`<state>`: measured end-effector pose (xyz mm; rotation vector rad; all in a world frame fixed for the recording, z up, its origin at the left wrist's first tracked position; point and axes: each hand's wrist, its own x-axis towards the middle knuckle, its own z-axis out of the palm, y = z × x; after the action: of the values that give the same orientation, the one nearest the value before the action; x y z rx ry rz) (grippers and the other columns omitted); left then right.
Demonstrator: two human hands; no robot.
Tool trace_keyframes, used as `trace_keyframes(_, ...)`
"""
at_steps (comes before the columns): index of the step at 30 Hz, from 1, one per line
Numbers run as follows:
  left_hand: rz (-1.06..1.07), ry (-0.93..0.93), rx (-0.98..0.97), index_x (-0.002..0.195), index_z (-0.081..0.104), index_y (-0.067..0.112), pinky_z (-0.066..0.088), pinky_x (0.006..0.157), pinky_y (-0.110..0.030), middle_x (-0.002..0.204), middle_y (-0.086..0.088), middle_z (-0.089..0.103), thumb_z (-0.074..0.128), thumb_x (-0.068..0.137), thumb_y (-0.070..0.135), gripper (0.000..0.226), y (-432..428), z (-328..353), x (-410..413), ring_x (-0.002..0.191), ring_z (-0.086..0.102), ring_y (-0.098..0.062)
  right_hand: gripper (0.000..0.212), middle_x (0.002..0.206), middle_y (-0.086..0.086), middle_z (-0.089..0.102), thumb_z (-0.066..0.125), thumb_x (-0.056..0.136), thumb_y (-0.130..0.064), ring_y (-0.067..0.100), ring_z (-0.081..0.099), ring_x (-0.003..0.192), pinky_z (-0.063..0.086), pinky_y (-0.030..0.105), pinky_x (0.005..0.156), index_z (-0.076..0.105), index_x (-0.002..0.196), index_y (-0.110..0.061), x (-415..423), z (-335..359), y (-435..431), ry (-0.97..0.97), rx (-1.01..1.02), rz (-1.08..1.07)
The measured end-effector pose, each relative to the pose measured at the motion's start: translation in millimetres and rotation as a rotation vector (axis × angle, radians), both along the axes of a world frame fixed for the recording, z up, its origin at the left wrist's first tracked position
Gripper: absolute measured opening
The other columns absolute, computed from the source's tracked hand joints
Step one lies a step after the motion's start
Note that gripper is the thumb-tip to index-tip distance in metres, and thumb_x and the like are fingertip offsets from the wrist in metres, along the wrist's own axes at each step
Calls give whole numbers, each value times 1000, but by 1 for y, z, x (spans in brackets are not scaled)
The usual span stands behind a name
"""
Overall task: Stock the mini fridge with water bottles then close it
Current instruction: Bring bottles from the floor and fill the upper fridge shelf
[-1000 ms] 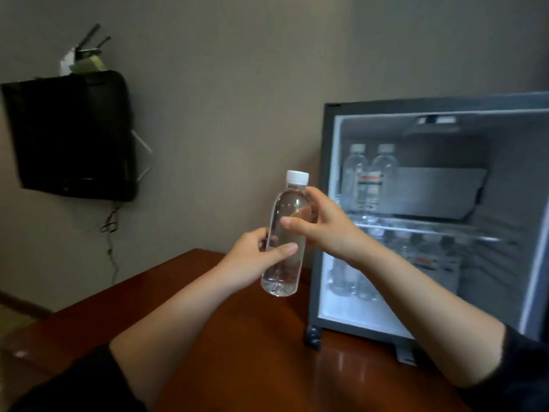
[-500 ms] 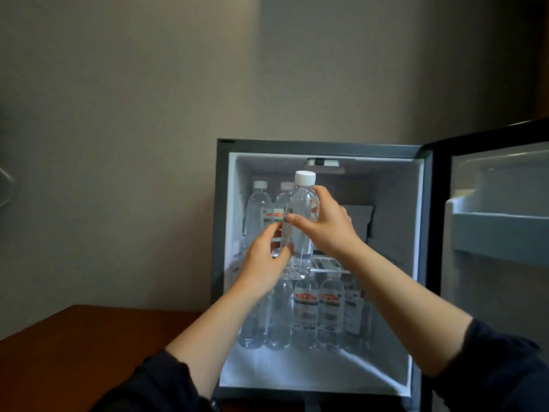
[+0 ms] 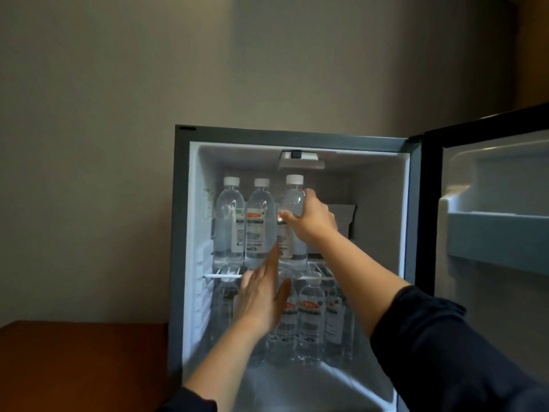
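Wall [image 3: 208,69]: plain, grey-beige, dimly lit, behind the unit.

Mini fridge [image 3: 178,233]: stands on a brown wooden table [image 3: 74,361]. Its door [image 3: 490,292] is swung fully open to the right.

Lower compartment: a cluster of labelled water bottles [image 3: 309,322] upright on the floor.

Wire shelf [image 3: 222,275]: two capped bottles [image 3: 228,221] upright at the left.

Third bottle [image 3: 294,200]: upright just beside them on the right, base at shelf level.

Right hand [image 3: 312,221]: fingers and thumb curled round the third bottle's upper body, gripping it.

Left hand [image 3: 261,295]: fingers straight and together, holding nothing, raised before the shelf's front edge below the middle bottle. Contact with shelf or bottle cannot be determined.

Both forearms are bare, with dark sleeves [image 3: 445,352] pushed up.
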<state>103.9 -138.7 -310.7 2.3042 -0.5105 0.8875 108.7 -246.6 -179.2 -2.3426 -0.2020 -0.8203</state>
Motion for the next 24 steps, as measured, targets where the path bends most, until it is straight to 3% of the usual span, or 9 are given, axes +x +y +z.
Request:
trace_keyframes(4, 70, -54, 57, 150, -5, 29, 10, 117, -28, 157, 11, 17, 30, 97, 44, 65, -3, -4, -4, 141, 16, -7, 58, 131, 14, 54, 61, 88, -42, 36, 51, 121, 45, 43, 92, 37, 132, -11, 17, 1, 5, 50, 33, -10)
trace_keyframes(7, 168, -55, 151, 150, -4, 29, 2, 117, -30, 159, 11, 8, 8, 88, 58, 69, -7, -7, -5, 142, 13, -10, 57, 133, 16, 52, 61, 89, -40, 37, 50, 123, 44, 42, 93, 37, 130, -10, 26, -3, 9, 43, 15, -20)
trace_keyframes(10, 213, -69, 193, 151, 2, 27, 7, 117, -34, 159, 9, 7, -2, 78, 57, 79, -8, -9, 1, 141, 19, -15, 54, 130, 15, 53, 59, 89, -42, 36, 51, 120, 45, 42, 92, 40, 127, -10, 34, -4, 10, 63, 35, -19)
trace_keyframes(16, 237, -45, 246, 150, 12, 24, 16, 113, -36, 158, 6, 15, 4, 80, 57, 78, -9, -7, 4, 136, 27, -19, 53, 132, 15, 51, 56, 91, -42, 36, 51, 120, 45, 43, 91, 38, 130, -11, 40, -12, 14, 12, 46, -28)
trace_keyframes(21, 242, 10, 305, 150, 12, 23, 13, 115, -34, 156, 5, 19, 29, 96, 49, 62, -10, 1, -3, 138, 23, -18, 60, 136, 14, 47, 60, 90, -33, 34, 50, 121, 46, 45, 95, 30, 137, -12, 33, -25, 9, 46, 164, 40)
trace_keyframes(24, 213, 58, 345, 149, 15, 23, 7, 120, -38, 153, 3, 25, 37, 96, 45, 61, -2, -1, -8, 141, 18, -17, 48, 131, 11, 48, 59, 91, -28, 30, 52, 115, 49, 43, 89, 37, 130, -13, 20, -38, 5, -110, 170, -29)
